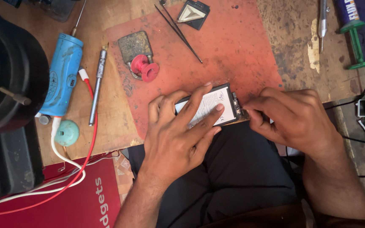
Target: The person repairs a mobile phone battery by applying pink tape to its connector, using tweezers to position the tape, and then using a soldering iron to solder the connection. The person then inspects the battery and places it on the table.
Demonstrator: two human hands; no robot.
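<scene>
A small black phone [230,98] with its back off lies at the near edge of a worn red mat [229,46]; a white-labelled battery [211,103] shows in its back. My left hand [177,131] lies flat over the phone, fingers spread, two fingertips pressing on the battery. My right hand [294,116] sits at the phone's right end, thumb and fingertips pinching a small metal part [242,110] at that edge. My dark-trousered lap is below the table edge.
On the mat lie black tweezers [178,31], a square black frame [193,13] and a metal block with a red spool [142,63]. A blue cylindrical tool [62,76], a metal pen-like tool [97,86], red and white cables and a green spool stand [355,46] lie around.
</scene>
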